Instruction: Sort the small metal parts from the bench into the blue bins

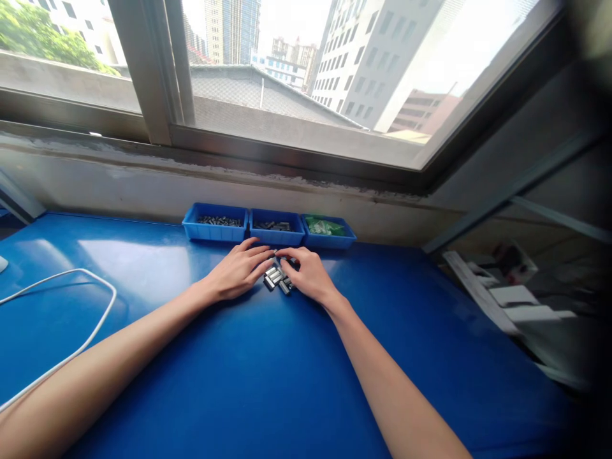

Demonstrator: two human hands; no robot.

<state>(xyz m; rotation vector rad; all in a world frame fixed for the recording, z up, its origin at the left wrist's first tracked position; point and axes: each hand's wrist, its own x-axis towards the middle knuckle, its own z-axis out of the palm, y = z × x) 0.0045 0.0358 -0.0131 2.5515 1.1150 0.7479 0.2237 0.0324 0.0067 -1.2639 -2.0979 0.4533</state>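
A small pile of short metallic cylindrical pieces (274, 275), silver and dark, lies on the blue table between my two hands. My left hand (243, 268) rests palm down at the pile's left edge, its fingers stretched out and slightly apart, holding nothing that I can see. Over the right side of the pile curves my right hand (306, 271). Its thumb and forefinger are bent with a gap between them, close to the topmost pieces. The right hand's other fingers are partly hidden, and some pieces lie under it.
Behind the pile stand three blue bins: the left bin (215, 231) has small dark metal parts, the middle bin (276, 237) longer ones, the right bin (329, 241) green-and-clear plastic packing. A white cable (108, 312) loops across the table (239, 389) at left. A window sill borders the back.
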